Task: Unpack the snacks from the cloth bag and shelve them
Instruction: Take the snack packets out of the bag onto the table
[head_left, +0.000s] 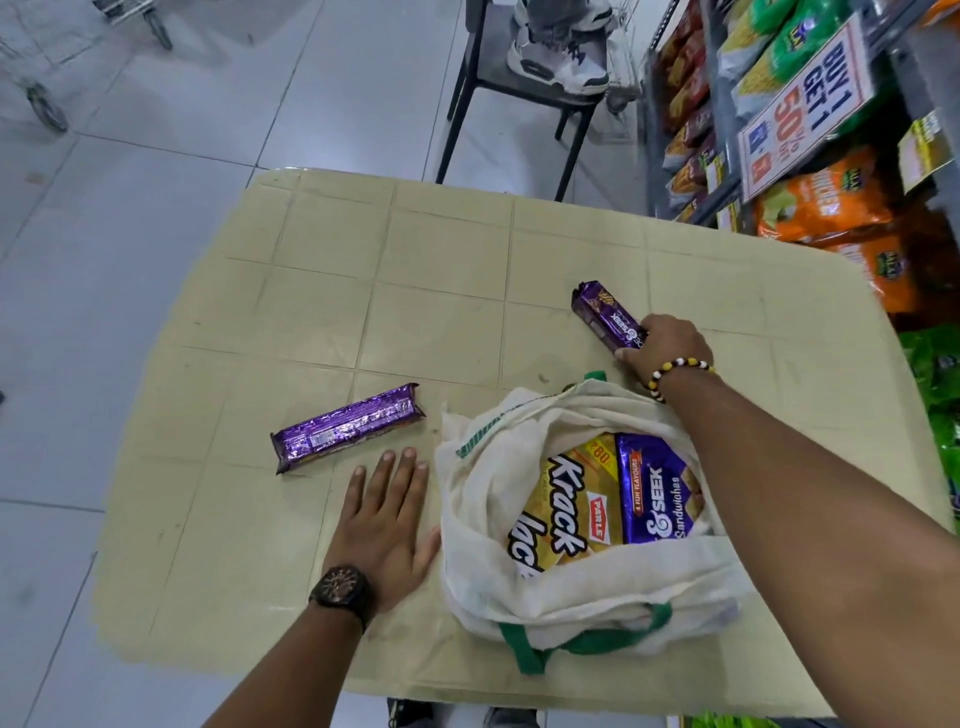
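Here the right hand (667, 348) reaches past the cloth bag (587, 525) and closes over the near end of a purple biscuit roll (605, 314) lying on the desk (441, 270). Its fingers (641, 332) curl around the pack and the thumb presses low against the side; the far end of the roll points away toward the shelves. A beaded bracelet (675, 371) circles that wrist.

The left hand (384, 509) lies flat, palm down on the desk, holding nothing. Its fingers (400, 467) are straight and only slightly parted, and the thumb reaches toward the bag's cloth edge; whether it touches the cloth cannot be told. A dark watch (340, 587) sits on the wrist. Just beyond the fingertips, but apart from them, a second purple roll (348, 434) lies slanted on the desk.

The white bag with green handles sits open at the near right of the desk. Inside it show a yellow Krack Jack pack (561, 514) and, beside it, a purple Hide & Seek sandwiches pack (657, 499). At the right edge stand shelves (769, 135) stocked with snack bags, carrying a promotion sign (802, 104).
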